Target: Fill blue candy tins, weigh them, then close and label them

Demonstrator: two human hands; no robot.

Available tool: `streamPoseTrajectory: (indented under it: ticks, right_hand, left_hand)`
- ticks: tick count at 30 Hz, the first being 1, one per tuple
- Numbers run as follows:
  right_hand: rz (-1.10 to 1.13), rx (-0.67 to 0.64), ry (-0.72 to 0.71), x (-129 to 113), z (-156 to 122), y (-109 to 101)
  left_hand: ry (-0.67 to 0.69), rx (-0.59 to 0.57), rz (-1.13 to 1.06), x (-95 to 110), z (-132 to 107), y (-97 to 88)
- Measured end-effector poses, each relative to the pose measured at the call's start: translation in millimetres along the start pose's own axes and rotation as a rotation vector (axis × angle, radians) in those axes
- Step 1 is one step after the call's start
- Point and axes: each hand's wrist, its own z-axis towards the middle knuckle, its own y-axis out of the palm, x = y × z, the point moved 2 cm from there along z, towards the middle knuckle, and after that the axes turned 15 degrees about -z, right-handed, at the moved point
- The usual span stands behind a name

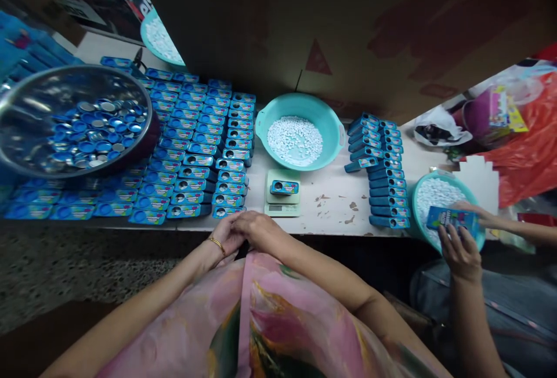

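Note:
At the table's front edge my left hand [227,236], with a gold bangle on its wrist, meets my right hand [256,226]. Both are closed and folded against each other, the right fingers partly over the left, and no object shows in them. Just beyond them a blue candy tin [284,187] lies on a pale green scale [282,209]. Behind the scale stands a turquoise basin [298,104] holding small white candies [292,134]. Rows of blue tins [194,172] with round openings reach close to my left hand.
A steel bowl [150,117] of round blue and silver lids stands at left. More tins [389,192] line up at right. There a co-worker's hand [463,253] holds a blue tin over another turquoise basin [415,221]. A large cardboard box [270,30] rises behind.

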Motion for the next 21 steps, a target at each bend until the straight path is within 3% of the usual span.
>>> streamPoseTrajectory:
  ticks: [2, 5, 7, 11, 16, 19, 21]
  right_hand:
    - [0.05, 0.085, 0.06, 18, -8, -9]
    - [0.027, 0.199, 0.3, 54, -19, -23]
    - [-0.05, 0.207, 0.405, 75, -21, -28]
    - [-0.169, 0.145, 0.438, 94, -17, -29]
    - [-0.14, 0.239, 0.435, 89, -23, -32]
    - [-0.057, 0.267, 0.354, 64, -31, -29]
    - [-0.038, 0.183, 0.213, 38, -32, -20]
  left_hand:
    - [0.072, 0.01, 0.011, 3, 0, -2.7]
    - [0.078, 0.061, 0.064, 3, 0, -6.4]
    - [0.072, 0.075, 0.079, 3, -1, -7.0]
    - [0.09, 0.045, 0.08, 1, -4, -6.7]
    - [0.095, 0.027, 0.08, 0, -6, -8.4]
    - [0.084, 0.011, 0.087, -2, -8, -8.2]
    - [0.071, -0.025, 0.09, -5, -10, -7.1]
